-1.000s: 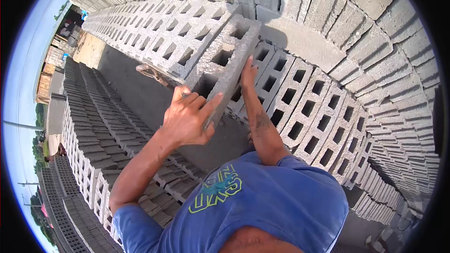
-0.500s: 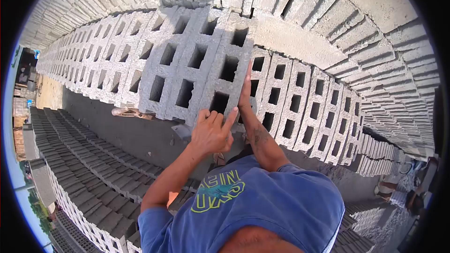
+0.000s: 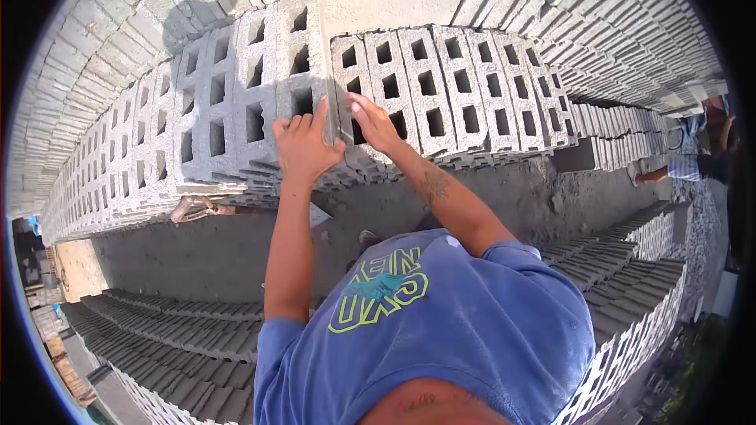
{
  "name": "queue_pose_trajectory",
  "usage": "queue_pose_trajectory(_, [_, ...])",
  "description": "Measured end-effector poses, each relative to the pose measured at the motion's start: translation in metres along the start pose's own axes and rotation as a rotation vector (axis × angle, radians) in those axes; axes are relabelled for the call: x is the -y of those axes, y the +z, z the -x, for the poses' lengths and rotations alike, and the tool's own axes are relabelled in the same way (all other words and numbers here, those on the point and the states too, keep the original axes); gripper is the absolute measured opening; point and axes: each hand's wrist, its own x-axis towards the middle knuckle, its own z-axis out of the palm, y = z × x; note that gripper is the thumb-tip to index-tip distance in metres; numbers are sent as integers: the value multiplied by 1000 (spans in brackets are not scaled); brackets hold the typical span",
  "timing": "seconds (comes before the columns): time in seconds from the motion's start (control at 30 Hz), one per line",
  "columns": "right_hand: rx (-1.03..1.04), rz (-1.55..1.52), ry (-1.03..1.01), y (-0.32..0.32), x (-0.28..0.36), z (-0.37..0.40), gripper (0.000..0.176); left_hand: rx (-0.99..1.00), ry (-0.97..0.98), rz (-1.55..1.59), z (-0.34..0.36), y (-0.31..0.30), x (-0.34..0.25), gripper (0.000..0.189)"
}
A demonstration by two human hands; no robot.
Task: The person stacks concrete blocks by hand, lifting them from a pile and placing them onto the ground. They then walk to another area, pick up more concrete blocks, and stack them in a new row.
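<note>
End block (image 3: 301, 79): stands upright at the right-hand end of the upper row (image 3: 237, 86), higher than the lower row (image 3: 424, 65) alongside
Left hand (image 3: 308, 144): rests bent over the block's near edge, thumb spread wide
Right hand (image 3: 375, 122): half open beside the right face, cannot tell whether touching
Risk: could tip onto the lower row if pushed unevenly from the near edge, or scrape fingertips on rough concrete
</note>
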Motion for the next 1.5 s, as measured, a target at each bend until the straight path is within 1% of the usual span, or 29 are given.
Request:
queue_pose_trajectory(0.03, [153, -24, 70, -24, 17, 28, 38, -32, -5, 22, 1, 3, 3, 64])
queue_pose_trajectory(0.1, [343, 138, 31, -76, 22, 84, 37, -55, -51, 26, 0, 2, 0, 49])
queue_pose_trajectory(0.13, [412, 226, 100, -106, 13, 114, 37, -68, -52, 18, -2, 4, -2, 49])
queue_pose_trajectory(0.2, [266, 171, 282, -165, 5, 174, 39, -182, -135, -23, -3, 15, -3, 42])
queue_pose_trajectory(0.27, [89, 184, 454, -230, -15, 234, 42, -112, -315, 74, -5, 20, -1, 35])
queue_pose_trajectory(0.3, [-14, 240, 516, -265, -26, 265, 45, -120, -323, 82, -6, 25, -14, 35])
queue_pose_trajectory(0.37, [-229, 277, 698, -338, -44, 325, 51, -508, -279, -125, -16, 33, -48, 33])
queue_pose_trajectory(0.4, [-348, 242, 822, -372, -57, 359, 56, -499, -246, -124, -26, 38, -75, 33])
queue_pose_trajectory(0.47, [-622, 148, 1098, -445, -105, 442, 59, -484, -151, 175, -53, 70, -157, 30])
queue_pose_trajectory(0.53, [-872, 146, 1237, -502, -111, 500, 65, -299, -70, 298, -80, 125, -231, 32])
queue_pose_trajectory(0.6, [-1113, 65, 1268, -538, -84, 518, 64, -126, -82, 352, -102, 201, -290, 38])
queue_pose_trajectory(0.63, [-1157, 74, 1229, -557, -82, 526, 63, -39, -92, 358, -110, 255, -301, 47])
queue_pose_trajectory(0.67, [-1189, 85, 1188, -571, -81, 534, 62, 137, -232, 394, -118, 269, -331, 54])
queue_pose_trajectory(0.73, [-1192, 180, 1117, -588, -57, 531, 61, 297, -291, 97, -116, 307, -367, 60])
queue_pose_trajectory(0.8, [-1234, 145, 1100, -596, -63, 547, 61, 276, -225, -134, -107, 318, -381, 63])
queue_pose_trajectory(0.87, [-1247, 112, 1090, -605, -66, 558, 61, 259, -199, -151, -107, 313, -384, 65])
queue_pose_trajectory(0.93, [-1347, -182, 1214, -596, -62, 563, 68, 189, -166, -154, -105, 320, -378, 61])
queue_pose_trajectory(0.97, [-1347, -178, 1227, -597, -59, 564, 68, 201, -166, -155, -111, 311, -390, 61])
queue_pose_trajectory(1.03, [-1324, -340, 1412, -617, -60, 556, 76, 187, -500, -84, -148, 292, -419, 48])
queue_pose_trajectory(1.07, [-1319, -350, 1412, -641, -70, 549, 76, 182, -497, -92, -175, 302, -434, 48])
queue_pose_trajectory(1.13, [-1264, -391, 1440, -687, -86, 553, 80, -208, -160, 218, -224, 334, -473, 33])
queue_pose_trajectory(1.2, [-1258, -392, 1481, -750, -105, 531, 78, -193, -42, 670, -282, 359, -589, 28])
queue_pose_trajectory(1.23, [-1242, -353, 1433, -793, -120, 524, 77, 32, -172, 966, -298, 381, -649, 30])
queue_pose_trajectory(1.27, [-1219, -329, 1376, -836, -139, 507, 77, 236, -136, 1105, -307, 424, -694, 31])
queue_pose_trajectory(1.3, [-1210, -338, 1350, -877, -155, 482, 78, 515, -209, 1141, -316, 447, -750, 32])
queue_pose_trajectory(1.33, [-1206, -366, 1346, -902, -161, 460, 79, 721, -146, 1002, -322, 473, -795, 35])
queue_pose_trajectory(1.4, [-1146, -434, 1342, -944, -197, 422, 81, 883, -72, 863, -314, 569, -843, 45])
queue_pose_trajectory(1.47, [-1110, -485, 1318, -969, -245, 393, 83, 962, -150, 707, -314, 659, -859, 52])
queue_pose_trajectory(1.5, [-1151, -647, 1272, -969, -271, 379, 86, 963, -250, 597, -312, 706, -853, 56])
